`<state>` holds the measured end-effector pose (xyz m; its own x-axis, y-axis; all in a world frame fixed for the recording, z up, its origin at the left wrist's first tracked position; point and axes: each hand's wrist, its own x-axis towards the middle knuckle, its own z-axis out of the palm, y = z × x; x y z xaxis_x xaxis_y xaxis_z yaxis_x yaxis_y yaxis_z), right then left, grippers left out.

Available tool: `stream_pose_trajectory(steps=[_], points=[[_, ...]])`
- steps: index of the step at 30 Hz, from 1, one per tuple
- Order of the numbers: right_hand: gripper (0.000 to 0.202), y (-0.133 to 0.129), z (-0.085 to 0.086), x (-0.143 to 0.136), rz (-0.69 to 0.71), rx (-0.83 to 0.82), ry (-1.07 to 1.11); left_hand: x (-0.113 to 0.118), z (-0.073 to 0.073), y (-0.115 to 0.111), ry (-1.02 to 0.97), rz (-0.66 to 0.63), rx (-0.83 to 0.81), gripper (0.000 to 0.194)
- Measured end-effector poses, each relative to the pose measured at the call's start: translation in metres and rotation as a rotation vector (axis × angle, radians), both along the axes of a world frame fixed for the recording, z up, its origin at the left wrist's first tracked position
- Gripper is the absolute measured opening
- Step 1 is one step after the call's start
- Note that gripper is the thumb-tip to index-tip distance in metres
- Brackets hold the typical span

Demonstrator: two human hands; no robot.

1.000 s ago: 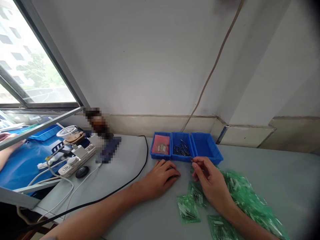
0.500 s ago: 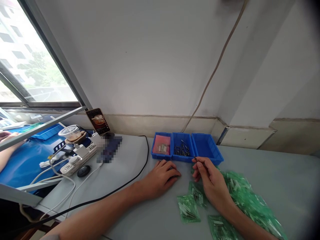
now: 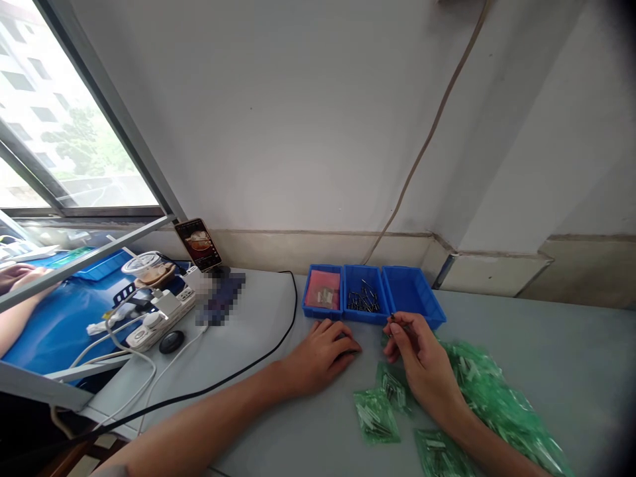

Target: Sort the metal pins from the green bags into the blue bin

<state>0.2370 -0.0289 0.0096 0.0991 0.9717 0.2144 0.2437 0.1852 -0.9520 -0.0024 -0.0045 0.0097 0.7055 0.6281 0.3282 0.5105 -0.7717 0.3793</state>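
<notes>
My left hand (image 3: 328, 354) rests palm down on the table, fingers loosely spread, just in front of the blue bins. My right hand (image 3: 417, 354) is raised slightly, thumb and fingers pinched on a small dark piece (image 3: 392, 318), mostly hidden. Three blue bins stand side by side: the left bin (image 3: 307, 308) holds a pink packet (image 3: 324, 288), the middle bin (image 3: 385, 318) holds several dark metal pins (image 3: 365, 298), and the right bin (image 3: 410, 291) shows a bare floor. Below my right hand lie green plastic packets (image 3: 376, 416) of slim metal parts.
A heap of green packets (image 3: 507, 404) lies right of my right forearm. A black cable (image 3: 238, 368) crosses under my left forearm. Further left are a power strip (image 3: 163, 318), a black round object (image 3: 171, 341), a propped phone (image 3: 197, 244) and another person's hands (image 3: 24, 285).
The view has shifted a little, so things at the left sit slightly further right. My hands keep nearly the same pose, the right still pinching the small dark piece.
</notes>
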Motion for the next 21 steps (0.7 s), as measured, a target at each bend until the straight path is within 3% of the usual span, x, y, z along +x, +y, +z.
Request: stream_pose_trajectory(steps=[8, 14, 21], points=[[0.037, 0.0011, 0.0081, -0.0016, -0.039, 0.021, 0.033, -0.0001, -0.0004, 0.0008, -0.002, -0.005, 0.002, 0.020], [0.030, 0.0021, 0.0048, -0.0001, -0.033, 0.054, 0.010, -0.0006, -0.0001, 0.0008, -0.002, -0.010, 0.000, 0.021], [0.035, 0.0020, 0.0083, 0.0006, -0.035, 0.051, 0.006, -0.0010, 0.0005, -0.0006, -0.030, -0.008, -0.020, 0.021]])
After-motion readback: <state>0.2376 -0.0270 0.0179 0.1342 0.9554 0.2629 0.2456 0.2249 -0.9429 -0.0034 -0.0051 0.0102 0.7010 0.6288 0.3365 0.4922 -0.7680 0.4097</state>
